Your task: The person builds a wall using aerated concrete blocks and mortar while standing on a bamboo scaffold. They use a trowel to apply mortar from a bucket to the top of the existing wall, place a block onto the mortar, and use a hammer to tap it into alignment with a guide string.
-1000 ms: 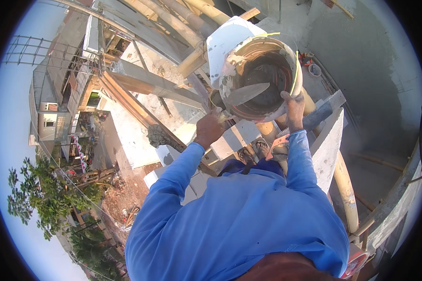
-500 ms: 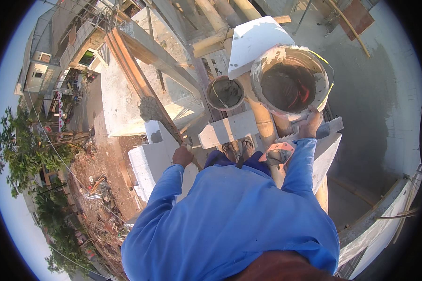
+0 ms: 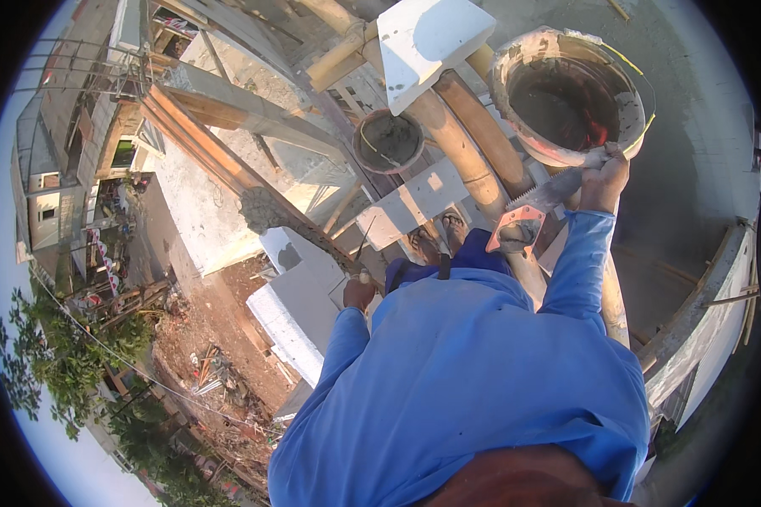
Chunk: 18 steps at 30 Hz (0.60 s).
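Note:
My right hand (image 3: 604, 179) is closed on the near rim of a large mortar-crusted bucket (image 3: 516, 139), with wet grey mortar inside. In my left hand (image 3: 359, 293), low beside my left leg, is a trowel-like tool (image 3: 364, 275) with a pale handle and a thin dark blade seen nearly edge-on. A handsaw (image 3: 516, 229) with an orange handle lies on the bamboo near my right forearm, its toothed blade pointing towards the bucket. Ahead of my feet is a smaller bucket (image 3: 389, 142) of grey mortar.
White blocks lie ahead (image 3: 435, 46), before my feet (image 3: 414, 201) and at my left (image 3: 292, 308). Bamboo poles (image 3: 457, 156) run beneath. A mortar lump (image 3: 262, 209) sits on the beam to the left. Beyond it is a drop to rubble ground (image 3: 220, 329); a lower grey floor lies right.
The large bucket has shifted right, away from the white block, with my right hand on its rim. More saw blade shows. My left hand has drawn back from the beam, and the view has turned.

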{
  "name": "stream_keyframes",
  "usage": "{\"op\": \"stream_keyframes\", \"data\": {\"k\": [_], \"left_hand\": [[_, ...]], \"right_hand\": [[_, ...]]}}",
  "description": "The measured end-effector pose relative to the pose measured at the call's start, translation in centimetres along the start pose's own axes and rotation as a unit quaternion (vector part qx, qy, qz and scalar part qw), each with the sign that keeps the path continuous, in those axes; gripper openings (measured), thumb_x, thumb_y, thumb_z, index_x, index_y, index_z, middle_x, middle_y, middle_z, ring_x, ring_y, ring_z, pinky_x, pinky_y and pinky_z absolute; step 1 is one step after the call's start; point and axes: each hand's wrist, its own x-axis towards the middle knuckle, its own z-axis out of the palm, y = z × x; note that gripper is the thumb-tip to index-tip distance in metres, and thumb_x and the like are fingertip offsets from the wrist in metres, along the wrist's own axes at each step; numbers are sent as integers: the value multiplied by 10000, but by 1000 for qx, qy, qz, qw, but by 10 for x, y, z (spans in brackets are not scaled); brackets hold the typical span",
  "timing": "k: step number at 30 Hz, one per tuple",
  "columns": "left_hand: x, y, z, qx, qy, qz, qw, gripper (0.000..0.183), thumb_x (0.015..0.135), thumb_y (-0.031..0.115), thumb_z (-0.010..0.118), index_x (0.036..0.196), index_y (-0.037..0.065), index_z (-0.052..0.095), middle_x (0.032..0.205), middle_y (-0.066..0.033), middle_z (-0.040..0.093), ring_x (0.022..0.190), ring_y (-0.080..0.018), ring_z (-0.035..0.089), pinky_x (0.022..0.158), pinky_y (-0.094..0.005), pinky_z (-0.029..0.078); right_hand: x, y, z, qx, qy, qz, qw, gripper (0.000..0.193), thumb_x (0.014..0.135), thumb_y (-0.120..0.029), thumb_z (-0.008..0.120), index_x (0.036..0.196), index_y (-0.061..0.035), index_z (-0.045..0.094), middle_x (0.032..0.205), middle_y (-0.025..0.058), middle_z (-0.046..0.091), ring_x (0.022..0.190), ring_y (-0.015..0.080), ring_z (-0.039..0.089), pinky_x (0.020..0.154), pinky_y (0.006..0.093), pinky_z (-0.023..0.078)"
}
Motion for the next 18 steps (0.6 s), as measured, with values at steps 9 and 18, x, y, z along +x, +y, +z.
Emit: {"op": "stream_keyframes", "data": {"k": [9, 18], "left_hand": [[28, 37, -15, 5, 13, 47, 999, 424, 662, 276, 642, 944, -37, 672, 997, -262, 648, 971, -369, 633, 849, -423, 496], [-22, 40, -14, -50, 42, -7, 998, 429, 663, 296, 675, 974, 1, 660, 964, -234, 662, 941, -377, 637, 822, -435, 500]], "right_hand": [[-5, -54, 52, 76, 12, -92, 993, 143, 766, 47, 529, 904, 11, 513, 806, 63, 508, 690, 184, 539, 625, 348, 483], [55, -13, 257, 181, -66, 7, 981, 212, 706, 138, 503, 869, 4, 526, 764, 58, 516, 637, 159, 516, 585, 329, 487]]}}
